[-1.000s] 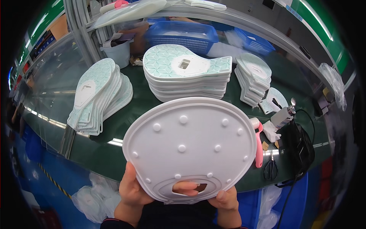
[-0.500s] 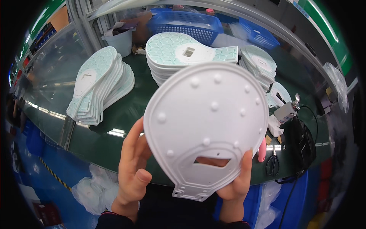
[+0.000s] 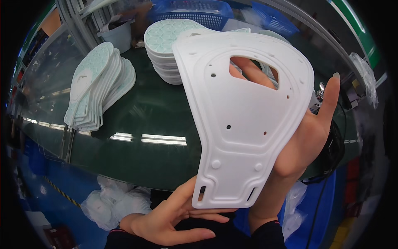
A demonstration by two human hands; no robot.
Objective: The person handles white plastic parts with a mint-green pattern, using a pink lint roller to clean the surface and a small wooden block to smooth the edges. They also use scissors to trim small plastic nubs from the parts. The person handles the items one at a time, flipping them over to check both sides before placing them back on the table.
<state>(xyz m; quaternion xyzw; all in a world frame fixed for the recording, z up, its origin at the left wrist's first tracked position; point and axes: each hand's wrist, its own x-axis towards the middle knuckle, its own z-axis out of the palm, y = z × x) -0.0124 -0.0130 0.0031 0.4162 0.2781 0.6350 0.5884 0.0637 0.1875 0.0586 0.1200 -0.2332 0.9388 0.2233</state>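
A large white moulded plastic plate [image 3: 244, 112], pear-shaped with a cut-out window and small holes, stands upright close to the camera. My right hand [image 3: 309, 133] holds it from behind, fingers showing through the window and the thumb along its right edge. My left hand [image 3: 174, 216] lies palm up below the plate's narrow slotted end, fingers spread, touching its bottom edge.
On the dark green table [image 3: 145, 112] lie a fanned pile of white and pale green plates [image 3: 97, 87] at left and a stack [image 3: 170, 45] behind. Blue baskets [image 3: 195, 10] stand at the back. White bags [image 3: 116, 203] lie on the blue floor.
The plate has been turned over and flipped, its flat holed side now facing me, narrow end down. My left hand has let go and dropped under it.
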